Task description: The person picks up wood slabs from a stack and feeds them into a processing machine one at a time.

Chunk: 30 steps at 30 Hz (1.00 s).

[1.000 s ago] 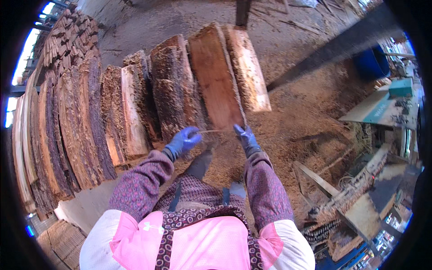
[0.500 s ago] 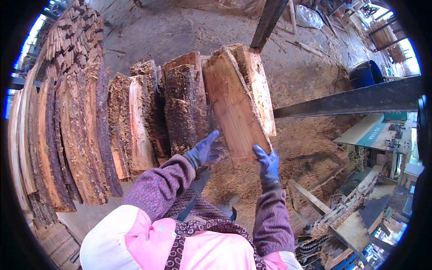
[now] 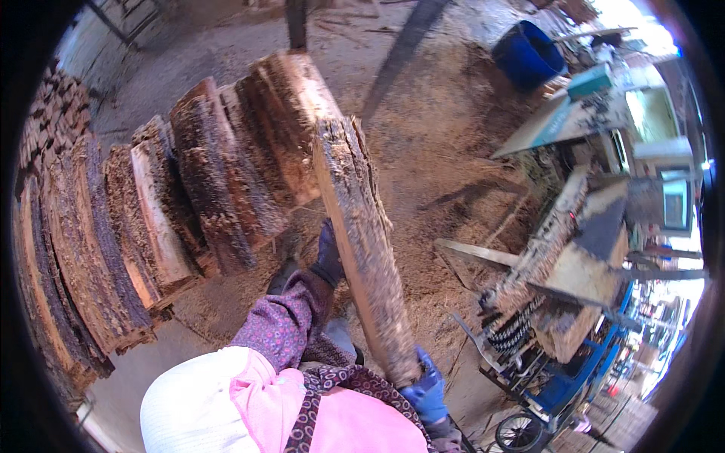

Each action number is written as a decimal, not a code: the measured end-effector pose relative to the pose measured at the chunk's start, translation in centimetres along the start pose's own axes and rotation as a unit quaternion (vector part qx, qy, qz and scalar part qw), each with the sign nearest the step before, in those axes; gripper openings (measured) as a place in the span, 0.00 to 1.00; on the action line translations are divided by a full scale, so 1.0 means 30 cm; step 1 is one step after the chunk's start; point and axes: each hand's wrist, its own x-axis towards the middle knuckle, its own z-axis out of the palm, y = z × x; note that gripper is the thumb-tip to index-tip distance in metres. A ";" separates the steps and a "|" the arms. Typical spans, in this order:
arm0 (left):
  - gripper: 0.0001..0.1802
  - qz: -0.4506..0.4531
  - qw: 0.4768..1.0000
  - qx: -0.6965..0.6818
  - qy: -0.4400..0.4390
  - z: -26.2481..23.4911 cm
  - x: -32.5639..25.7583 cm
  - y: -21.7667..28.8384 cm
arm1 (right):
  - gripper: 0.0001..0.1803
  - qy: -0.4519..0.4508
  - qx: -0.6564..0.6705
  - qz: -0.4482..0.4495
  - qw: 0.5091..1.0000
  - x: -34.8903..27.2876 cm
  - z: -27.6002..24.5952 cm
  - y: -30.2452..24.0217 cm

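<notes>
A long wood slab with rough bark on its upper face is held up in front of me, slanting from the far middle toward my right side. At its near end, my right hand in a blue glove is closed around the end. My left hand, also gloved, is against the slab's left edge about midway along; its fingers are partly hidden by the wood. Just left of the slab's far end, another wood slab leans at the end of a row of bark-covered slabs.
More slabs line the left side, with a pile of split wood behind. Sawdust covers the floor. A blue barrel stands at the far right. Nearer on the right are a machine with a log and a blue wheeled cart.
The slab has come away from the row, toward me and to the right, and turned bark side up. My right hand has moved nearer my body. The view has swung right.
</notes>
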 end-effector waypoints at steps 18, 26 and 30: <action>0.35 -0.184 0.775 0.434 -0.421 1.050 -0.751 -0.971 | 0.31 0.300 0.583 -0.081 0.750 -0.420 -0.418 0.737; 0.32 0.411 0.441 0.634 -0.485 1.399 -0.467 -1.120 | 0.28 0.316 0.384 -0.163 0.852 -0.162 -1.190 0.492; 0.30 0.230 0.475 0.709 -0.469 1.248 -0.427 -1.092 | 0.32 0.458 0.115 -0.063 0.879 0.136 -1.342 0.783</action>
